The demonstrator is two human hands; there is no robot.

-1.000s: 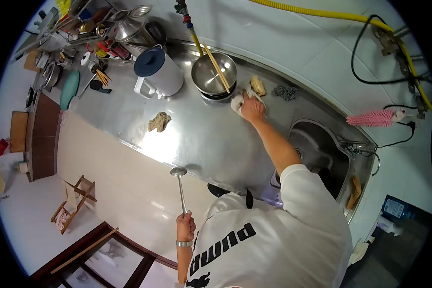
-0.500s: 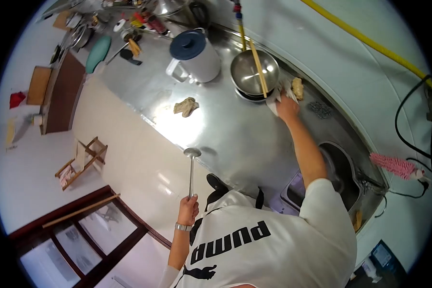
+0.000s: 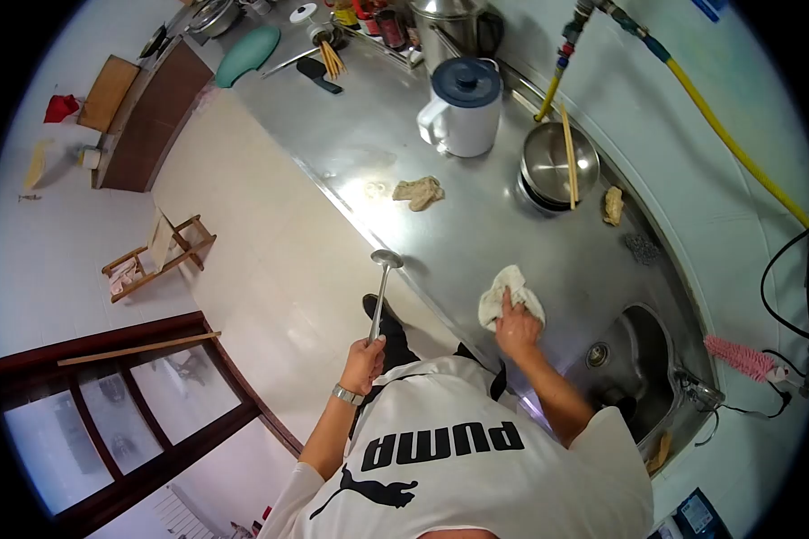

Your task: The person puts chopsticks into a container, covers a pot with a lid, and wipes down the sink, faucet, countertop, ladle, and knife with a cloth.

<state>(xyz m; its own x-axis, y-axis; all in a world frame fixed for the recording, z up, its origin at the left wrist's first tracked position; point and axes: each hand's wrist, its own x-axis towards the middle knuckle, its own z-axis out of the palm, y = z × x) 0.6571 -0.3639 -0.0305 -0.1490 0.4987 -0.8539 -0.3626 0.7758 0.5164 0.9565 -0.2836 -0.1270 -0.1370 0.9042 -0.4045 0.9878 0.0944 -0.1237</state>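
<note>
My left hand is wrapped round the handle of a metal ladle, whose bowl points up near the counter's front edge. A white cloth lies on the steel counter, left of the sink. On it presses my right hand, index finger stretched forward and the other fingers partly curled. A crumpled beige cloth rests farther left on the counter. Behind stands a metal bowl on a darker pan, with chopsticks across it.
A white pitcher with a blue lid stands at the back. Right of the bowl are a yellowish lump and a steel scourer. The sink is at the right. A folding stool stands on the floor.
My right hand has drawn the white cloth from beside the bowl toward my body, near the sink. My left hand still holds the ladle. The view has shifted, so the counter objects appear farther right.
</note>
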